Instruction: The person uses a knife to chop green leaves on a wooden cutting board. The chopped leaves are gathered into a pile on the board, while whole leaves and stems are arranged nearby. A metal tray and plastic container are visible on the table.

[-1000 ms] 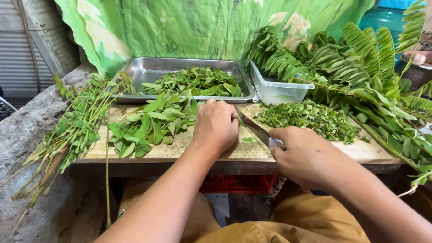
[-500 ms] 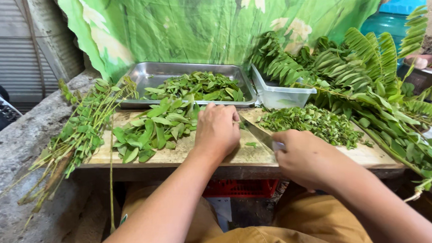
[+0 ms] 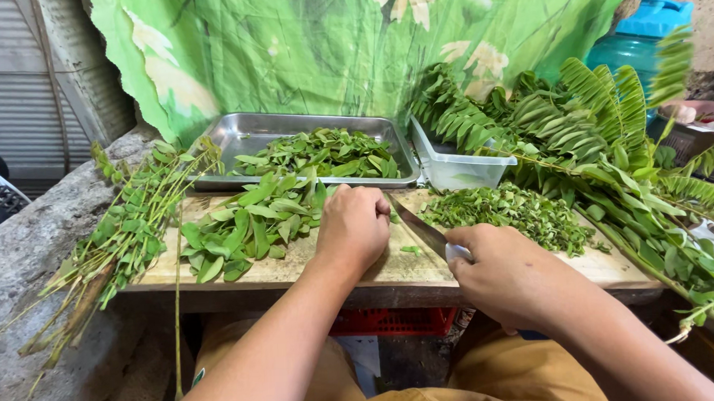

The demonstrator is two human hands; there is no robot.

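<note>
My left hand (image 3: 355, 226) rests curled on the wooden cutting board (image 3: 375, 272), fingers bunched over leaves at the edge of a pile of whole green leaves (image 3: 251, 226). My right hand (image 3: 508, 276) grips the handle of a knife (image 3: 419, 224), whose blade angles up toward my left hand's fingers. To the right of the blade lies a heap of chopped leaves (image 3: 506, 211). What sits under my left fingers is hidden.
A metal tray (image 3: 240, 139) with more leaves stands behind the board. A clear plastic tub (image 3: 456, 170) sits beside it. Fern-like fronds (image 3: 600, 129) pile at right, leafy stems (image 3: 121, 240) lie at left on a stone ledge. A blue water jug (image 3: 635, 44) stands behind.
My hands and the knife stay in nearly the same place on the board; the view has shifted slightly.
</note>
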